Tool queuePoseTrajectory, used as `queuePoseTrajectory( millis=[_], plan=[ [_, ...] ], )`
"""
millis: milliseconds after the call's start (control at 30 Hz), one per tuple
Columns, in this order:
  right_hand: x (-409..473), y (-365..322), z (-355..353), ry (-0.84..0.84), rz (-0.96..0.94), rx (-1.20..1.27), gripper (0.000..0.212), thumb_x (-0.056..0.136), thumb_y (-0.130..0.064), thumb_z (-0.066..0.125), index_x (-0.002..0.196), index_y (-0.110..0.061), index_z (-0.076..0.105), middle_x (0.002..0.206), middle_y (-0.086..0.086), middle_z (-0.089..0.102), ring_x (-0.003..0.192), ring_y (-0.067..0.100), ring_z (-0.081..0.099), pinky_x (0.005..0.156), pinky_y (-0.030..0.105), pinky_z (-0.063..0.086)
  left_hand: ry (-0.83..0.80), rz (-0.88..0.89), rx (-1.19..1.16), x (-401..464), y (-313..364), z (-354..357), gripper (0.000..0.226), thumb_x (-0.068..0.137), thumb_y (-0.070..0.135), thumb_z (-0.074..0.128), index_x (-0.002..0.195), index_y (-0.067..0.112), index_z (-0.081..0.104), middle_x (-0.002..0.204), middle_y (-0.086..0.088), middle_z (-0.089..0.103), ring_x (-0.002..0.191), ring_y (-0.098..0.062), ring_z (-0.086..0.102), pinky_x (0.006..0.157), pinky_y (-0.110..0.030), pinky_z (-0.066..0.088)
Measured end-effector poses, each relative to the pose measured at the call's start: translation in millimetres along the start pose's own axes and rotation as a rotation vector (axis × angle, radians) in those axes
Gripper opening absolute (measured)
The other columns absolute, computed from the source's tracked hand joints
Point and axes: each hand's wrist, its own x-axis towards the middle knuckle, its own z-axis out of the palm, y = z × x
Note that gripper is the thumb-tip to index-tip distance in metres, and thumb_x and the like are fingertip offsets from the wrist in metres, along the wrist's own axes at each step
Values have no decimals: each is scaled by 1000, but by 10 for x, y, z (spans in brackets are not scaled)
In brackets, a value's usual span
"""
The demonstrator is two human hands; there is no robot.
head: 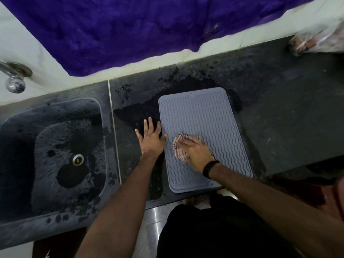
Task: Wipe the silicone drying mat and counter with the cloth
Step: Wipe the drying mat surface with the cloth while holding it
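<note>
Grey silicone drying mat (202,127), ribbed with wavy lines, flat on the dark wet-stained counter (279,118) just right of a dark sink (24,146) holding only wet patches around a metal drain (78,159); no readable writing anywhere. Right hand (195,155), black band (209,169) at the wrist, pressed down on a pale patterned cloth (178,146) bunched on the mat's near-left part, fingers curled over it; left hand (151,138) spread flat and empty on the counter, thumb touching the mat's left edge. Purple fabric (121,30) over the white wall behind, chrome tap (14,79) at far left.
</note>
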Motion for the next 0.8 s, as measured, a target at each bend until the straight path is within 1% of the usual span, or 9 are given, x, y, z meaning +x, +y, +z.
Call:
queuePoseTrajectory(
  millis=[67,133,233,367,533,600,667,733,800],
  plan=[
    [-9,38,-52,-10,-21,6,60,83,-16,56,142,-23,43,146,-3,43,130,23,34,104,39,38,8,-9,-16,-9,-1,12,68,106,51,38,164,25,12,171,-5,-13,156,-24,-18,119,-58,-17],
    [143,31,-156,33,-10,7,58,82,-14,57,138,-23,47,141,-3,49,125,23,38,99,37,41,17,-28,-34,-21,-1,13,71,105,51,39,164,25,8,170,-7,-14,156,-24,-18,119,-59,-16],
    [520,-41,-301,118,86,43,60,82,-11,56,141,-23,44,143,-2,46,125,24,37,97,38,44,33,-79,-72,-59,17,32,75,105,51,42,164,23,6,171,-7,-12,156,-25,-16,120,-61,-13],
    [738,-160,-257,36,127,14,57,84,-17,59,139,-20,45,143,1,45,129,30,33,101,45,41,25,-156,-83,-74,21,29,79,103,54,43,164,22,3,171,-8,-12,156,-25,-16,120,-64,-10],
    [103,-130,71,34,66,15,61,85,-15,58,143,-23,41,148,-2,40,137,28,26,108,46,33,40,-168,-100,-60,56,7,82,102,56,44,164,24,1,171,-8,-11,157,-25,-14,119,-64,-12],
    [-177,-145,140,-19,78,14,63,86,-14,55,145,-26,36,151,-4,35,140,27,22,110,46,30,46,-164,-95,-71,71,4,81,102,56,43,164,25,1,171,-8,-11,157,-26,-14,118,-64,-13],
    [-408,-183,174,-87,68,4,64,87,-19,54,147,-28,33,152,-8,32,141,25,20,110,43,29,51,-160,-94,-93,92,-1,79,103,54,42,164,24,1,171,-8,-10,157,-26,-13,118,-63,-14],
    [-534,-225,159,-69,49,24,62,86,-23,56,144,-29,37,149,-8,36,138,24,25,108,43,33,55,-160,-100,-106,108,-2,78,104,52,42,164,23,2,171,-8,-10,157,-26,-13,118,-63,-14],
    [-511,-270,111,15,49,49,58,86,-21,56,141,-28,42,146,-7,42,134,23,32,105,42,36,59,-170,-113,-125,133,12,76,105,50,42,164,23,3,171,-9,-8,157,-26,-12,118,-64,-12]
  ],
)
